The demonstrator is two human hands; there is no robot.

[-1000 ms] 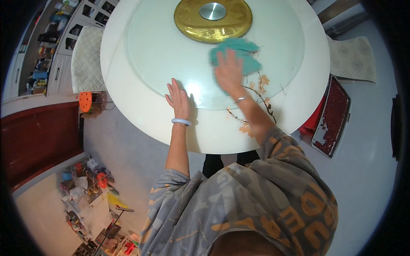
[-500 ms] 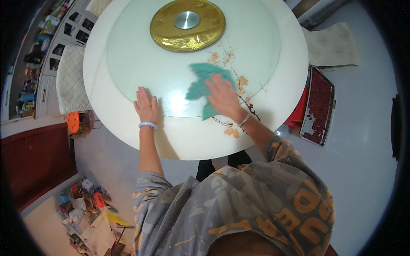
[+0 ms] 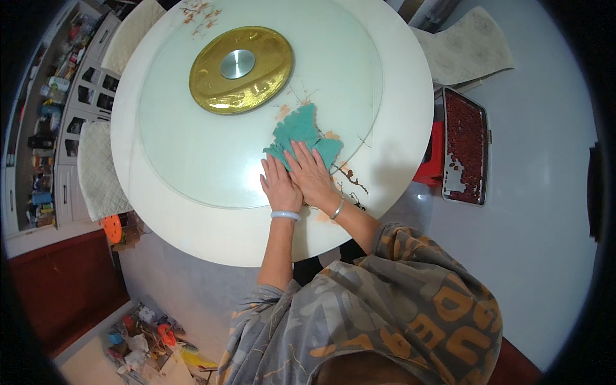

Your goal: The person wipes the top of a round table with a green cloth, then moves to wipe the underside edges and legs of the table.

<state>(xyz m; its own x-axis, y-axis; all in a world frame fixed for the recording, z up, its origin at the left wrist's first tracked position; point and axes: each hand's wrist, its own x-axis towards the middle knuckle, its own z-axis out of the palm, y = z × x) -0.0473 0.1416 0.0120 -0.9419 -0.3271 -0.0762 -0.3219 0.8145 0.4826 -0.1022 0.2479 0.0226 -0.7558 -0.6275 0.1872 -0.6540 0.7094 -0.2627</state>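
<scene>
Teal cloth: a crumpled teal fabric cloth [image 3: 296,126] lies on the round frosted-glass turntable [image 3: 192,151], near its front edge, partly covering an orange-brown branch pattern [image 3: 351,178].
Right hand: the bare right hand [image 3: 312,179], a silver bangle [image 3: 338,208] at its wrist, rests flat, fingers extended and slightly apart on the cloth's lower part.
Left hand: the bare left hand [image 3: 282,190], with a pale lavender bangle [image 3: 285,215], lies flat just beside it, fingers straight and close together, tips at the cloth's lower left edge; whether they press it I cannot tell.
Gold disc: a shiny round gold disc [image 3: 208,80] with a silver metal centre [image 3: 237,64] sits beyond the cloth.
Tabletop: the round white tabletop [image 3: 404,122] surrounds the turntable.
</scene>
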